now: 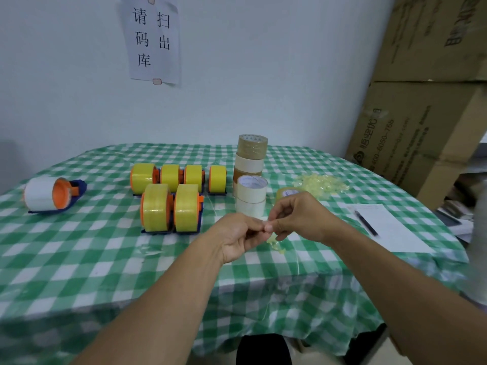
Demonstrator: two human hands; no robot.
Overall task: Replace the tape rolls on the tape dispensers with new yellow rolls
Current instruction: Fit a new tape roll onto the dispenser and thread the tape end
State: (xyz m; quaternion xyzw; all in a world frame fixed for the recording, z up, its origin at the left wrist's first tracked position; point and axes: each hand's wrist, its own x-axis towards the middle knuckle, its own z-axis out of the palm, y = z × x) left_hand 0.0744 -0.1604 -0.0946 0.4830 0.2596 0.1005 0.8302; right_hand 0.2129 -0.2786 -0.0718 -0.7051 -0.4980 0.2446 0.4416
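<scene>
A: From the head camera, how are the hands held?

B: Both forearms reach in from the bottom of the frame and meet just right of centre. The left hand (238, 237) has its fingers curled inward. The right hand (297, 217) arches over from the right, knuckles up. Their fingertips touch, and both pinch a crumpled tape scrap (275, 243) that hangs just under them, above the checked tablecloth (79, 259).

A: And the dispensers?

B: Six yellow-roll dispensers (155, 206) stand left of the hands, four in a back row and two in front, packed side by side. A white-roll dispenser (42, 194) lies well apart at the far left.

A: Any room to move?

B: Open cloth runs from the hands to the near table edge, and between the lone dispenser and the group. Just behind the hands stand two stacks of loose rolls (251, 164). A pile of scraps (320, 183) lies behind to the right. A paper sheet (390, 233) with a pen (366, 223) sits near the right edge, with cardboard boxes (421, 127) beyond.
</scene>
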